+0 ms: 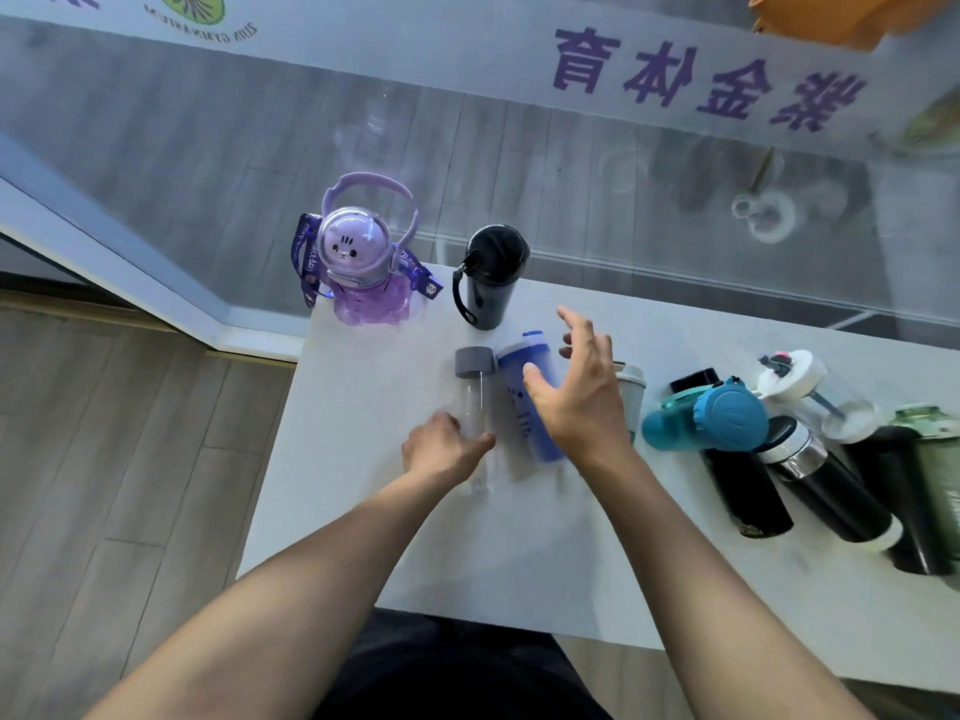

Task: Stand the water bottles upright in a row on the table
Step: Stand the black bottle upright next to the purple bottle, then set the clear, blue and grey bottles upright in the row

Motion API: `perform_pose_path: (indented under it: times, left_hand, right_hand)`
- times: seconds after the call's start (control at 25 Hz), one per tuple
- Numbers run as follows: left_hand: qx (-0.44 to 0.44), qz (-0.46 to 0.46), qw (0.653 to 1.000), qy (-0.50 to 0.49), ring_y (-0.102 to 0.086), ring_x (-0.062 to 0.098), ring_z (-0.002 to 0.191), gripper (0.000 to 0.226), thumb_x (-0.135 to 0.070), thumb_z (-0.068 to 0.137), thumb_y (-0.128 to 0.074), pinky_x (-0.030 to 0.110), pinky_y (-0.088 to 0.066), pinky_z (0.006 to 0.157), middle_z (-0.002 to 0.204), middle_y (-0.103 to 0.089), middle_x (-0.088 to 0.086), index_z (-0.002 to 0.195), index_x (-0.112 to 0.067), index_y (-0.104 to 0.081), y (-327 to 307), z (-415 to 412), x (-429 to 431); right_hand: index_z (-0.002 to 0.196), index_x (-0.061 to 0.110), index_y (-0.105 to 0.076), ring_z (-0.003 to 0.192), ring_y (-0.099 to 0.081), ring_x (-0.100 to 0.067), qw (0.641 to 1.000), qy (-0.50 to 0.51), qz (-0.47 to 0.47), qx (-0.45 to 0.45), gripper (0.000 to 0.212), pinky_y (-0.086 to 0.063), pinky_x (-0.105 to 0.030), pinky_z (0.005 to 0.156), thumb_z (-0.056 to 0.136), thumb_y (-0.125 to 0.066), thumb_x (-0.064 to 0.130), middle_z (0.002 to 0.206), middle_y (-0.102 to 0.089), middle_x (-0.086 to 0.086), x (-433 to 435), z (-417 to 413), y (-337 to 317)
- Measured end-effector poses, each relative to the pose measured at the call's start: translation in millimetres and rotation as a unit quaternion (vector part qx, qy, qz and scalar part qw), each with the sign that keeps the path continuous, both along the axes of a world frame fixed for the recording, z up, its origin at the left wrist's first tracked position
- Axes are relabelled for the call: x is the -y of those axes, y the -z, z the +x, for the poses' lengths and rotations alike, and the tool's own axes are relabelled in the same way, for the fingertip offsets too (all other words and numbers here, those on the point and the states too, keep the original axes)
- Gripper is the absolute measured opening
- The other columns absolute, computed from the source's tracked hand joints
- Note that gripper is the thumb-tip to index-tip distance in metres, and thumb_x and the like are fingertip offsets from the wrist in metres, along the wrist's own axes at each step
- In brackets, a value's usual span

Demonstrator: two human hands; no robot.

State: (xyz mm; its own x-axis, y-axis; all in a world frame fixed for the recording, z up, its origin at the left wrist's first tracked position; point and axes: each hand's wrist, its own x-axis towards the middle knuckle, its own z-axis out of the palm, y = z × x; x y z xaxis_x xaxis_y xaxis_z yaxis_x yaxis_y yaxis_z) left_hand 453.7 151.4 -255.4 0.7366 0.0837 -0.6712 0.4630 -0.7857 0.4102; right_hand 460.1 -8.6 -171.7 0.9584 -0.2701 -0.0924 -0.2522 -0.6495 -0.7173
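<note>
A clear bottle with a grey cap [472,392] lies on the white table [353,511]; my left hand [444,452] is closed around its lower half. Right beside it lies a blue bottle [519,407]. My right hand [579,392] hovers over the blue bottle with fingers spread and the thumb resting on it. At the table's far edge a purple cartoon-faced bottle [358,272] and a black tumbler with a strap [491,280] stand upright side by side.
Several bottles lie in a cluster at the right: a teal one [701,418], a black one [748,491], a black-and-steel one [826,485], a clear one with a white lid [800,381] and a dark green one [935,459]. A pale cup [631,381] is partly hidden behind my right hand. A glass wall runs behind the table.
</note>
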Motion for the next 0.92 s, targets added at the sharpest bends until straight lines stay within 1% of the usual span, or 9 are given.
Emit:
perform_pose_path:
  times: [0.08,0.16,0.24,0.32,0.44,0.52,0.6,0.72,0.92]
  left_hand:
    - [0.019,-0.048,0.998,-0.025,-0.063,0.024,0.098,0.049,-0.057,0.069,-0.068,0.037,-0.050,0.082,0.089,-0.066,-0.006,0.102,-0.022,-0.059,-4,-8,-11]
    - [0.060,-0.087,0.994,-0.026,-0.059,0.020,0.104,0.056,-0.051,0.073,-0.072,0.037,-0.049,0.090,0.102,-0.065,-0.009,0.119,-0.023,-0.056,-15,-20,-26]
    - [0.114,-0.112,0.987,0.005,-0.052,0.017,0.109,0.055,-0.046,0.075,-0.074,0.035,-0.046,0.091,0.107,-0.063,-0.013,0.122,-0.026,-0.055,-27,-34,-40]
    - [0.165,-0.114,0.978,0.053,-0.047,0.015,0.112,0.057,-0.043,0.076,-0.076,0.033,-0.043,0.095,0.113,-0.063,-0.015,0.125,-0.028,-0.054,-38,-47,-52]
    - [0.232,-0.113,0.959,0.116,-0.048,0.016,0.112,0.058,-0.041,0.076,-0.079,0.035,-0.042,0.098,0.119,-0.063,-0.014,0.127,-0.028,-0.054,-48,-62,-63]
    - [0.256,-0.107,0.949,0.149,-0.050,0.018,0.112,0.057,-0.041,0.076,-0.079,0.035,-0.042,0.098,0.121,-0.063,-0.014,0.126,-0.029,-0.054,-51,-68,-63]
    - [0.270,-0.098,0.944,0.163,-0.052,0.020,0.111,0.056,-0.041,0.076,-0.078,0.036,-0.041,0.098,0.121,-0.063,-0.014,0.125,-0.031,-0.054,-53,-74,-59]
    - [0.297,-0.090,0.935,0.174,-0.054,0.023,0.110,0.056,-0.041,0.076,-0.077,0.038,-0.040,0.098,0.121,-0.062,-0.014,0.125,-0.034,-0.051,-58,-71,-45]
    - [0.307,-0.045,0.936,0.163,-0.051,0.024,0.120,0.061,-0.036,0.084,-0.068,0.036,-0.035,0.102,0.134,-0.057,-0.009,0.141,-0.032,-0.045,-73,-47,-3]
  right_hand:
    - [0.144,0.019,-0.045,0.112,-0.057,-0.023,1.000,0.000,0.003,-0.021,0.064,-0.045,-0.032,0.101,0.086,-0.071,0.023,0.122,-0.054,-0.006,-5,-16,2]
    - [0.142,0.017,-0.048,0.109,-0.057,-0.023,0.999,0.008,0.013,-0.036,0.060,-0.046,-0.033,0.099,0.087,-0.071,0.024,0.117,-0.057,-0.007,-13,-27,0]
    - [0.141,0.017,-0.049,0.110,-0.058,-0.021,0.998,0.009,0.030,-0.056,0.060,-0.047,-0.032,0.097,0.087,-0.073,0.031,0.119,-0.059,-0.004,-25,-36,-5]
    - [0.142,0.023,-0.046,0.110,-0.055,-0.012,0.995,0.003,0.060,-0.078,0.065,-0.046,-0.027,0.095,0.086,-0.074,0.041,0.122,-0.055,0.004,-37,-44,-16]
    - [0.137,0.029,-0.048,0.107,-0.057,-0.012,0.994,0.013,0.088,-0.070,0.062,-0.053,-0.033,0.095,0.084,-0.074,0.049,0.120,-0.055,0.010,-48,-57,-30]
    - [0.130,0.030,-0.052,0.104,-0.059,-0.015,0.996,0.005,0.067,-0.065,0.056,-0.054,-0.035,0.092,0.083,-0.074,0.051,0.116,-0.059,0.011,-44,-66,-37]
    - [0.128,0.034,-0.052,0.105,-0.060,-0.018,0.996,-0.034,0.031,-0.082,0.055,-0.054,-0.035,0.091,0.082,-0.073,0.054,0.119,-0.062,0.006,-31,-72,-45]
    - [0.127,0.032,-0.055,0.106,-0.061,-0.019,0.994,-0.055,0.037,-0.089,0.055,-0.053,-0.030,0.090,0.080,-0.078,0.048,0.119,-0.062,0.005,-7,-68,-61]
    - [0.120,0.026,-0.059,0.099,-0.063,-0.015,0.997,-0.013,0.070,0.024,0.056,-0.057,-0.037,0.088,0.072,-0.086,0.037,0.112,-0.066,0.005,47,-35,-82]
